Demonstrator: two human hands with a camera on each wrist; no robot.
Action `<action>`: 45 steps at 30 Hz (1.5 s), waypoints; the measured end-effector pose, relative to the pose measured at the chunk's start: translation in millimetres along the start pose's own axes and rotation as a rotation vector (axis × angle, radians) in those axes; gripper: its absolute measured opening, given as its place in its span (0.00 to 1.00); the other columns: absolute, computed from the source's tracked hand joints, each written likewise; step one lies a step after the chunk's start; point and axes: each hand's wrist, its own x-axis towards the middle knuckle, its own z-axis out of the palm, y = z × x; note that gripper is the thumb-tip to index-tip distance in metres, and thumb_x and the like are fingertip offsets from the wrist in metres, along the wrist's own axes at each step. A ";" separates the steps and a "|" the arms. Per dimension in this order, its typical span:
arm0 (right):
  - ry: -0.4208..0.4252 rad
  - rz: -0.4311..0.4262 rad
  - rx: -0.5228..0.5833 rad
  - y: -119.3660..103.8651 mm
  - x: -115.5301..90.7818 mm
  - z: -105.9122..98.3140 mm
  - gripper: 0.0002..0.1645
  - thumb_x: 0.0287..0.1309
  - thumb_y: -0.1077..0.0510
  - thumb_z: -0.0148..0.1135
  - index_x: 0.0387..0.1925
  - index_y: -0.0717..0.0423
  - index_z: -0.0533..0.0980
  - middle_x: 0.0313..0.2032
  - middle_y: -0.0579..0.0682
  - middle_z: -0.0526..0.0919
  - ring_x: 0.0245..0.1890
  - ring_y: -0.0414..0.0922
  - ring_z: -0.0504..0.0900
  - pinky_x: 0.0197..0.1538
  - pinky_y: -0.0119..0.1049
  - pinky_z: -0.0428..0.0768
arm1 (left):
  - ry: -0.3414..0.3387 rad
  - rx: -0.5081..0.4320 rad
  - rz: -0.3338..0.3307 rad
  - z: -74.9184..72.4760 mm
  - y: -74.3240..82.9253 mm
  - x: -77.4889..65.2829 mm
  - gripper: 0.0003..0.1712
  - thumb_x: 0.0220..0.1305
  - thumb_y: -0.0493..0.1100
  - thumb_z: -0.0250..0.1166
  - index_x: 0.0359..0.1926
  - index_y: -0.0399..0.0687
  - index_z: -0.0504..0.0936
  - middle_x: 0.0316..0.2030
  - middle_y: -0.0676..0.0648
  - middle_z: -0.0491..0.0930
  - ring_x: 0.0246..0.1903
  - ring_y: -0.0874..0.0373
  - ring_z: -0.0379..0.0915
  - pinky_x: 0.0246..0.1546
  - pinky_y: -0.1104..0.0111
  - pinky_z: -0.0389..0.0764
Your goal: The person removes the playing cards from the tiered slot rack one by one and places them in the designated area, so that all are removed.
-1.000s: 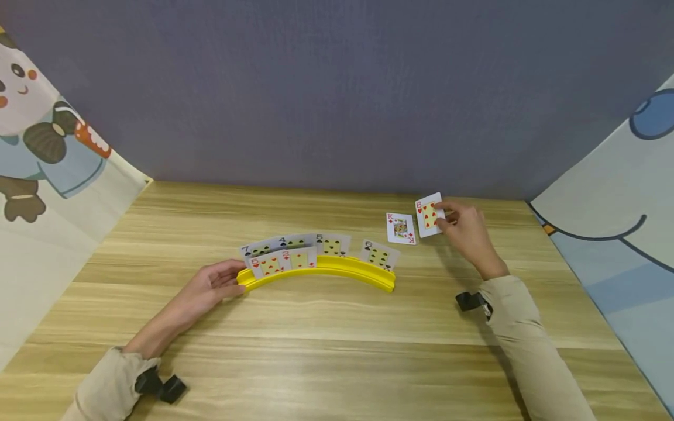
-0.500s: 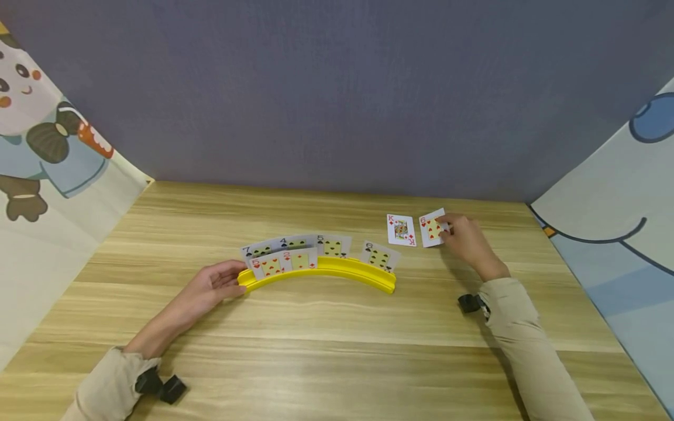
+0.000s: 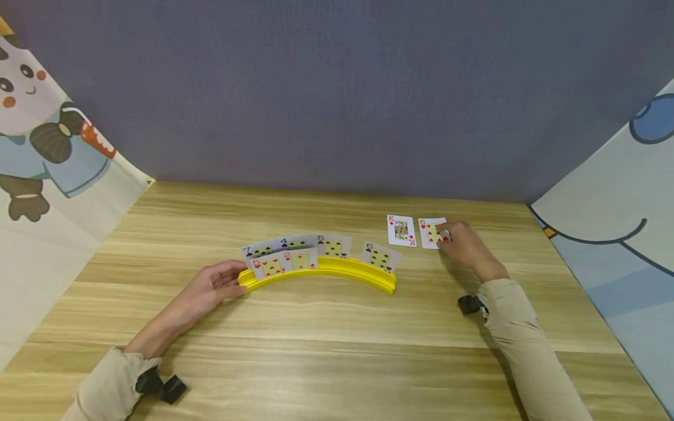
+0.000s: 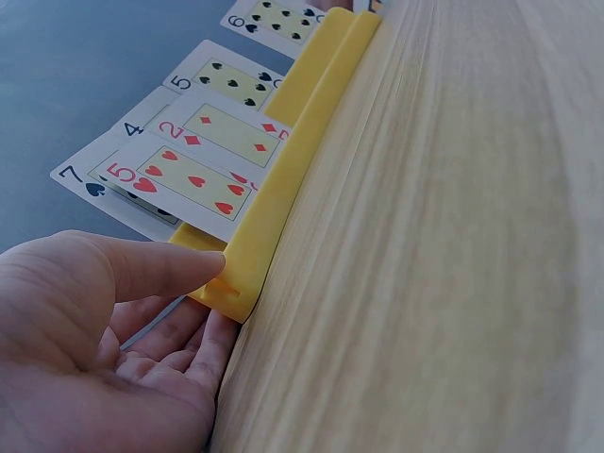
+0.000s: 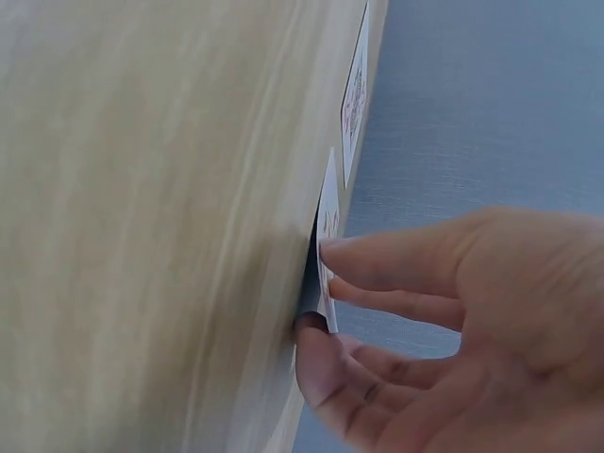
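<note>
At the left end of a curved yellow card holder (image 3: 342,270), my left hand (image 3: 213,283) pinches the plastic between thumb and fingers. The five of hearts (image 4: 193,184) and two of diamonds (image 4: 231,132) stand in its front slot. Behind them are several spades, with the six of spades (image 3: 380,256) apart toward the right end. My right hand (image 3: 466,248) pinches the six of hearts (image 3: 429,237) near its right edge, low over the table. In the right wrist view that playing card (image 5: 327,212) is slightly tilted, thumb on its face and fingertips at its lower edge.
The king of diamonds (image 3: 402,231) lies face up just left of the held card. The wooden table (image 3: 337,351) meets a dark blue-grey panel (image 3: 337,105) at the back. Printed cartoon panels (image 3: 63,117) flank both sides.
My right hand has lowered the six of hearts from a raised, tilted position to near the table beside the king of diamonds. My left hand and the card holder have stayed put.
</note>
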 end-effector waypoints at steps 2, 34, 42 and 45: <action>0.001 -0.004 -0.007 -0.1 -0.1 0.5 0.25 0.61 0.67 0.60 0.58 0.76 0.73 0.58 0.75 0.74 0.50 0.67 0.74 0.51 0.59 0.74 | 0.000 0.001 0.000 -0.1 -0.8 0.5 0.29 0.63 0.36 0.67 0.63 0.30 0.71 0.65 0.30 0.69 0.65 0.40 0.65 0.57 0.80 0.72; -0.047 0.055 -0.009 -5.0 -3.5 4.3 0.28 0.67 0.61 0.59 0.63 0.75 0.69 0.57 0.73 0.75 0.59 0.66 0.64 0.61 0.62 0.68 | -0.015 -0.011 0.013 0.1 -2.6 1.2 0.29 0.63 0.35 0.66 0.64 0.31 0.71 0.65 0.30 0.69 0.65 0.39 0.65 0.57 0.80 0.72; -0.038 0.039 -0.021 -5.9 -4.5 1.3 0.28 0.67 0.61 0.60 0.63 0.73 0.69 0.52 0.71 0.80 0.58 0.66 0.65 0.55 0.61 0.72 | -0.010 -0.013 -0.006 0.6 -5.1 4.1 0.29 0.63 0.35 0.66 0.64 0.32 0.72 0.65 0.31 0.69 0.64 0.45 0.67 0.57 0.80 0.72; -0.030 0.039 -0.003 -6.3 -4.9 -0.3 0.28 0.67 0.60 0.60 0.63 0.72 0.69 0.43 0.67 0.82 0.54 0.64 0.66 0.48 0.58 0.74 | -0.012 -0.012 0.001 0.5 -3.9 3.4 0.29 0.63 0.35 0.66 0.64 0.31 0.71 0.65 0.30 0.69 0.64 0.43 0.67 0.57 0.80 0.72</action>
